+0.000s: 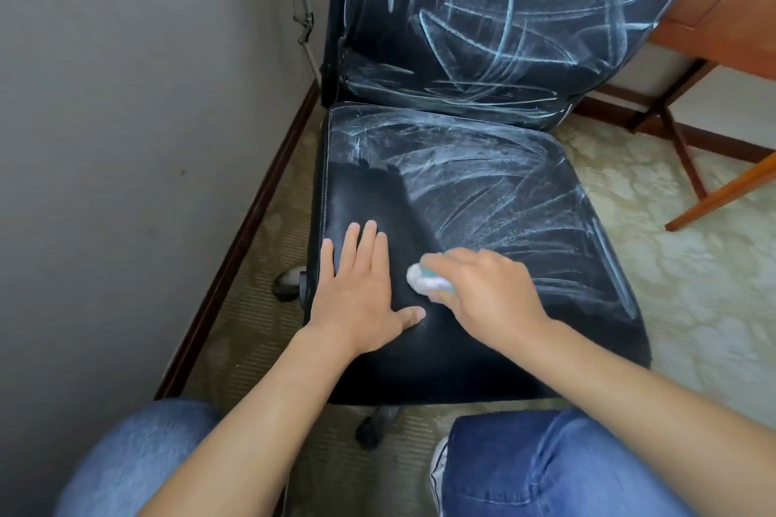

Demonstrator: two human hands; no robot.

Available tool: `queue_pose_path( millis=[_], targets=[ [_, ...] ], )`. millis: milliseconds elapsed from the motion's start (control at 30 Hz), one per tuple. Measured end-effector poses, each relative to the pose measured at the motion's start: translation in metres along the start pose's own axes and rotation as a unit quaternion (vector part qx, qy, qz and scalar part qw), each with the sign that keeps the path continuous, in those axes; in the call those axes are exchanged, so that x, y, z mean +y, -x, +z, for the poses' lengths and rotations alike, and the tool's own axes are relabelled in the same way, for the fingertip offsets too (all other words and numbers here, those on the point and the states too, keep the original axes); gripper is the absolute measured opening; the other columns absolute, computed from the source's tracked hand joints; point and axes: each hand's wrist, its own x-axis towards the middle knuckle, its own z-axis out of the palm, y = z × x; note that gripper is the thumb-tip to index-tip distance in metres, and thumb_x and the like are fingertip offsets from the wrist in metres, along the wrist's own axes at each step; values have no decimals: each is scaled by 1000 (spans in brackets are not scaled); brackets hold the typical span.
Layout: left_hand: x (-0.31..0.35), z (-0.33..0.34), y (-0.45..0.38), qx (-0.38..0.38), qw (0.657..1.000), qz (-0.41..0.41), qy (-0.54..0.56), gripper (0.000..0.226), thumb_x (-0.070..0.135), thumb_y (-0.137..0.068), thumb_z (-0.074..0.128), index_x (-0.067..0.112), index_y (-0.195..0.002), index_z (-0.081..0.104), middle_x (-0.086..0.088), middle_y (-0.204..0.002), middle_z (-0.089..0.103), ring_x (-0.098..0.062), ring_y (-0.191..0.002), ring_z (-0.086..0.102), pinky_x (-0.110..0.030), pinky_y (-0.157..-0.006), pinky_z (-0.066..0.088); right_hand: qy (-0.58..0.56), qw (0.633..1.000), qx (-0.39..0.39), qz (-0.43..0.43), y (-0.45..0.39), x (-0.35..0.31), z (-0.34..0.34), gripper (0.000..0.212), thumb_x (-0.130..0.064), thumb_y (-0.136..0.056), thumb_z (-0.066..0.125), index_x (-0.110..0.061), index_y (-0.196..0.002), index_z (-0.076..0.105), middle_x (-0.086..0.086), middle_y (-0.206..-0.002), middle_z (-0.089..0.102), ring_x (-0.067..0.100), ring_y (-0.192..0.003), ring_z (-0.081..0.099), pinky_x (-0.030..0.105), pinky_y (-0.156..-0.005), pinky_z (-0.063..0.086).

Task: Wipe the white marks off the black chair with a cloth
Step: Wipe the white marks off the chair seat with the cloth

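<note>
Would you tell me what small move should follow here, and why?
Probably sweep the cloth in the right hand rightward: the seat beside the flat left hand looks clean, while white marks cover the right part.

A room in a home: patterned carpet, grey wall with dark skirting board, wooden desk.

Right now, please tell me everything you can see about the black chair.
The black chair looks like smooth leather, with a flat seat and a backrest rising behind it. White marks cover the backrest and the seat's right and far parts; its near left area is clean. It stands on patterned carpet beside a grey wall, with two casters showing below. The left hand lies flat on the seat; the right hand holds a cloth against it.
</note>
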Motion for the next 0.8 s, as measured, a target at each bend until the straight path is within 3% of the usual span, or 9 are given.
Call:
queue_pose_path(
  millis=[133,233,300,400,467,667,800],
  targets=[
    [-2,6,2,7,1000,5,-21,116,89,-90,27,12,-163,-21,-5,-168,-34,-24,-153,-37,-56,-126,-16,13,999,35,-33,26,-1,11,30,-30,-87,75,-35,-114,61,-10,-94,59,21,-71,49,31,-43,43],
    [0,11,3,21,999,2,-40,121,95,-85,21,13,-162,-23,-5,-168,-34,-25,-153,-36,-56,-126,-16,26,997,60,-43,6,8,21,31,-31,-88,74,-32,-116,62,-6,-99,61,25,-74,54,30,-46,39],
    [0,12,3,27,998,2,-48,126,99,-80,19,13,-162,-23,-6,-169,-33,-26,-154,-35,-57,-126,-16,31,998,53,22,-26,22,23,23,-31,-92,67,-31,-113,59,-1,-100,60,31,-78,58,34,-52,41],
    [1,13,2,29,998,1,-57,129,102,-76,17,15,-163,-22,-5,-169,-33,-26,-154,-35,-58,-126,-17,-15,981,37,191,-59,49,24,19,-32,-100,57,-30,-118,51,5,-106,60,38,-85,61,39,-63,45],
    [1,14,1,34,998,0,-60,128,102,-76,16,16,-163,-22,-5,-169,-32,-26,-154,-35,-58,-126,-16,-28,974,45,222,-53,45,28,25,-38,-104,53,-29,-127,50,8,-111,61,38,-87,63,38,-63,44],
    [1,17,1,55,996,0,-76,129,102,-70,3,17,-164,-19,-6,-170,-30,-26,-156,-30,-58,-128,-9,-69,996,51,39,13,-16,21,45,-39,-91,70,-34,-132,53,-3,-112,62,27,-85,64,39,-60,56],
    [3,19,6,93,993,9,-66,124,98,-77,13,14,-167,-1,-9,-175,-11,-31,-161,-15,-59,-128,-4,-43,978,64,194,24,36,21,35,-48,-101,56,-33,-133,50,2,-111,62,33,-88,64,36,-63,47]
  ],
)
